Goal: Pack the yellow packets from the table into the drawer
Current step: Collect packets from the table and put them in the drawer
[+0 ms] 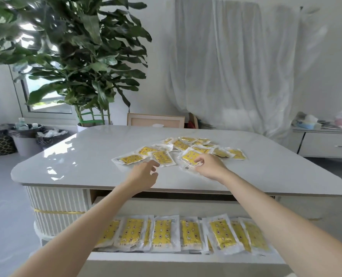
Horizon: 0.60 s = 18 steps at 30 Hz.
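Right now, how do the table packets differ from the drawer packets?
On the table the loose packets lie scattered, pointing every way; in the drawer the packed packets lie in one row, all aligned front to back. The loose packets pile up at random; the packed packets overlap only along their sides. Both sets are yellow patterned packets in clear wrapping.

loose packets (188,145) lie in a heap on the table (86,162), right of its middle. the right hand (209,166) pinches the nearest packet (189,156) with curled fingers. the left hand (144,173) hovers near the front edge, fingers loose. a row (167,234) of packets fills the pulled-out drawer (166,260) below.
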Each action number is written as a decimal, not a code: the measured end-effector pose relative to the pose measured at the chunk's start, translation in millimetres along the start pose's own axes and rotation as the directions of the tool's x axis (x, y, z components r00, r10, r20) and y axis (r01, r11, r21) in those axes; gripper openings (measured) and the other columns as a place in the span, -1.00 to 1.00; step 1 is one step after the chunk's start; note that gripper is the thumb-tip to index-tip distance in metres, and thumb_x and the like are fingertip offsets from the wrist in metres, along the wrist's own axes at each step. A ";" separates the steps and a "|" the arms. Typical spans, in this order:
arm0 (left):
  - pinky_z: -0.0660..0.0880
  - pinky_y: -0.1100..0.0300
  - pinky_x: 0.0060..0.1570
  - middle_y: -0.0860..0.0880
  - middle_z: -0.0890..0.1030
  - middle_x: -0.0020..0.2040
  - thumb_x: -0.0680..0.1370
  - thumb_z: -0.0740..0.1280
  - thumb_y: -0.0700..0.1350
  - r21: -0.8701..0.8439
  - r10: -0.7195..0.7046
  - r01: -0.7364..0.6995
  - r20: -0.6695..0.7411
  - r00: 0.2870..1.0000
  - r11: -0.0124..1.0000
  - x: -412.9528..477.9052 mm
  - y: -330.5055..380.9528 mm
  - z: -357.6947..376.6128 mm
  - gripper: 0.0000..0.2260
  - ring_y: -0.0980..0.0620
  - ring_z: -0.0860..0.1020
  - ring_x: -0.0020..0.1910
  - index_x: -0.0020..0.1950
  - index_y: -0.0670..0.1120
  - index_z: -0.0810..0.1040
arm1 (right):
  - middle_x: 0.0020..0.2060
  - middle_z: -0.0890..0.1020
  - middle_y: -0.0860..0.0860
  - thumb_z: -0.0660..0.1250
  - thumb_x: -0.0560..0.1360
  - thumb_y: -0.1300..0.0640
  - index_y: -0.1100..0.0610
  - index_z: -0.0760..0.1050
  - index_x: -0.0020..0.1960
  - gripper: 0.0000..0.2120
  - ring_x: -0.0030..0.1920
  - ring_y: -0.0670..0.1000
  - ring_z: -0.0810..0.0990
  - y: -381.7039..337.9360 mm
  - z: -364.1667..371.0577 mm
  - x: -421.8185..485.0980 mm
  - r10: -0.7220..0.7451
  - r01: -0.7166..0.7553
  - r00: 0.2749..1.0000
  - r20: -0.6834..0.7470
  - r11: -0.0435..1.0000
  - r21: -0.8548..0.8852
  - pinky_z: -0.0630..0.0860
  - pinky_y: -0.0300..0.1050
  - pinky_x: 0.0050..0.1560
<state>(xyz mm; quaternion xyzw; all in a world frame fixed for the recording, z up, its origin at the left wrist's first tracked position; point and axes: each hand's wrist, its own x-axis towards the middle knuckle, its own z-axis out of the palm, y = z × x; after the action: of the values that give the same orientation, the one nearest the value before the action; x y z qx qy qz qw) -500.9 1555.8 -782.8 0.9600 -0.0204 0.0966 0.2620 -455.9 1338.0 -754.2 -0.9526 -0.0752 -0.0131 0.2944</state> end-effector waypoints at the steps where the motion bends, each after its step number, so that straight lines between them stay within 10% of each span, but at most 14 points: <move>1: 0.35 0.11 0.24 -0.03 0.46 0.34 0.60 0.19 -0.11 0.058 0.002 -0.002 -0.014 1.000 0.998 7.3 0.2 5.0 -0.65 -0.07 0.38 0.32 0.40 -0.01 0.36 | 0.30 0.47 0.02 0.23 0.50 0.17 0.04 0.45 0.32 -0.61 0.23 0.05 0.48 5.9 2.7 6.5 0.002 -0.002 1.000 -0.009 1.000 -0.027 0.49 -0.05 0.16; 14: -0.21 -0.31 0.40 0.03 -0.13 0.57 0.59 -0.03 0.25 0.363 -0.193 0.220 -0.111 0.975 0.906 92.3 -46.4 38.3 -0.52 -0.29 -0.21 0.51 0.51 0.27 0.04 | 0.57 -0.09 0.02 -0.06 0.62 -0.14 -0.04 -0.07 0.57 -0.44 0.55 0.15 -0.17 30.1 68.3 89.3 -0.025 0.046 0.998 0.057 0.908 -0.417 -0.06 0.22 0.49; 18: -0.05 -0.27 0.40 -0.01 0.16 0.53 0.54 0.00 0.29 0.327 -0.223 0.277 -0.193 0.956 0.904 101.6 -59.1 43.1 -0.54 -0.22 0.08 0.49 0.45 0.29 0.19 | 0.57 0.00 -0.04 -0.09 0.61 -0.19 0.01 -0.12 0.58 -0.39 0.56 0.09 -0.08 32.1 74.6 98.5 -0.062 0.050 0.998 -0.015 0.911 -0.408 -0.09 0.22 0.50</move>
<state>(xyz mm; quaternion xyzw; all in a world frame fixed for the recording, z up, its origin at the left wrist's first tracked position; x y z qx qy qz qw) -388.5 1586.1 -828.7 0.9757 0.1405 0.1365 0.0978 -355.1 1367.2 -827.0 -0.9903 -0.0940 -0.0498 0.0898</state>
